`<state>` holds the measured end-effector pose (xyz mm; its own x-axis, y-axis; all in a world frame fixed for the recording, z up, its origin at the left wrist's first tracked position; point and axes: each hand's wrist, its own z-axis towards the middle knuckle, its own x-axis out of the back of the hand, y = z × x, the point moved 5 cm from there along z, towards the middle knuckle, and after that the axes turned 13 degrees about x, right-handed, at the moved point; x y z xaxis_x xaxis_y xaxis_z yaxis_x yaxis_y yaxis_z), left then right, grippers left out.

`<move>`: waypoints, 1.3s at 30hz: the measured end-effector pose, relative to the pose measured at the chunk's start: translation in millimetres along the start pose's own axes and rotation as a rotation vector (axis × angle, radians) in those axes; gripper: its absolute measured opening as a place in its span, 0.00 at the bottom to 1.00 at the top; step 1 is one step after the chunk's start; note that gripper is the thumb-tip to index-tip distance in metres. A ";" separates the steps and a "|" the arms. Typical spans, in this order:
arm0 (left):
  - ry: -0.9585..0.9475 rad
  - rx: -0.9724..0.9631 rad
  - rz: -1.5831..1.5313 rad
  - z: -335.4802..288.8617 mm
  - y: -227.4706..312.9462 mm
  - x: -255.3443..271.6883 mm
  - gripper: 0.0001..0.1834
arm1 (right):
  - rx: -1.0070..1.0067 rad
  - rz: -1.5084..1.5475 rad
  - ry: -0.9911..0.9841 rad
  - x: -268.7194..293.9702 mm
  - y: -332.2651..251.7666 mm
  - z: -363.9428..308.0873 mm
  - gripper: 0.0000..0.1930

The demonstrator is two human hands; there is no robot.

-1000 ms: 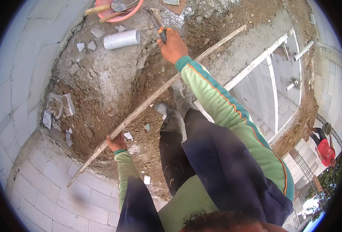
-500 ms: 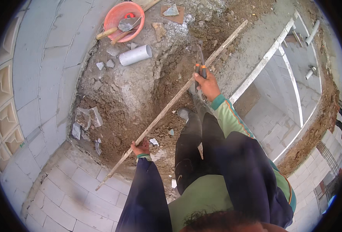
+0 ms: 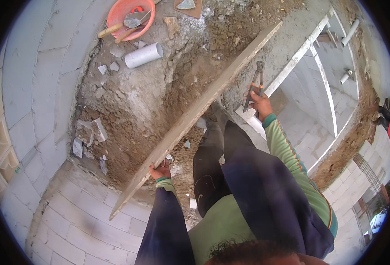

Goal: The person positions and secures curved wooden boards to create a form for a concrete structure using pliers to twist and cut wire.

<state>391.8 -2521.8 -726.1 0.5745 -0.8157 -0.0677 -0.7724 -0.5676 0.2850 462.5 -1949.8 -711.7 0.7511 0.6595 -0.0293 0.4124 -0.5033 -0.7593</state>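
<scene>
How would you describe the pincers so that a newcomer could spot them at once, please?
Start at the long plank slanting across the picture. Just right of its upper half, the right hand holds the pincers, jaws pointing up. They are the only dark, two-handled tool there, with orange bands on the handles.

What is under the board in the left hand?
Below the board, soil shows on both sides and pale blocks around its lower end. The person's legs meet its edge in view. The strip straight beneath, likely including the toes, is covered.
</scene>
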 end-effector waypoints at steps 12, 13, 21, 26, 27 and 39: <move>0.041 -0.054 -0.066 -15.2 -12.6 1.2 0.31 | 0.056 -0.716 0.077 39.8 -20.9 9.2 0.13; 0.036 -0.078 -0.078 -16.1 -11.6 5.5 0.31 | 0.093 -0.717 0.074 30.9 -31.1 13.2 0.14; 0.072 -0.138 -0.127 -7.6 -19.2 -3.8 0.25 | 0.310 -1.306 -0.328 -6.1 -40.5 17.4 0.22; 0.114 -0.202 -0.174 -3.3 -16.2 1.8 0.29 | 0.407 -1.272 -0.753 -135.3 -12.8 -67.8 0.23; 0.111 -0.195 -0.182 -0.2 -19.8 2.1 0.31 | 0.379 -1.257 -0.802 -153.6 -9.1 -83.5 0.23; 0.170 -0.228 -0.286 -11.2 -15.1 -13.6 0.41 | 0.798 -1.540 -1.082 -289.4 44.3 -190.0 0.38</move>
<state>398.7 -2500.9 -718.8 0.8089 -0.5876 -0.0217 -0.5060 -0.7144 0.4834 361.4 -2269.0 -613.4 -0.5984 0.3583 0.7166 -0.2205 0.7862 -0.5773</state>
